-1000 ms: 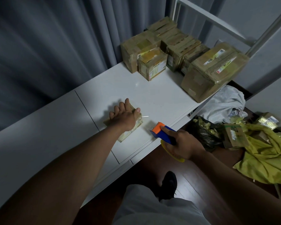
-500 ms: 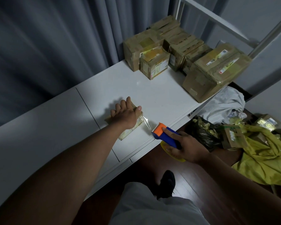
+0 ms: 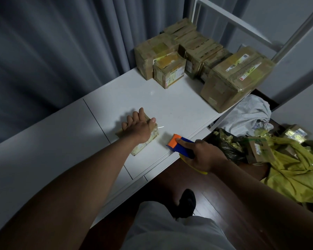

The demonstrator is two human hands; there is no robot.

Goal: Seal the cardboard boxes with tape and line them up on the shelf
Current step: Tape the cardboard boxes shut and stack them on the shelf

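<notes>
Left hand [image 3: 138, 127] pressing flat on a small box [image 3: 141, 143] on the white shelf [image 3: 179, 105]. Right hand [image 3: 202, 156] gripping a blue and orange tape gun [image 3: 179, 146] just beside it. Bigger taped boxes [image 3: 202, 58] bunched at the far end. Yellow cloth [image 3: 296, 174] down on the floor.

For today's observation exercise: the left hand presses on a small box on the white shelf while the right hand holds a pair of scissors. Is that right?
Not quite. The right hand holds a tape dispenser, not scissors, as the head view shows. The left hand does press on the small box on the white shelf.
</notes>
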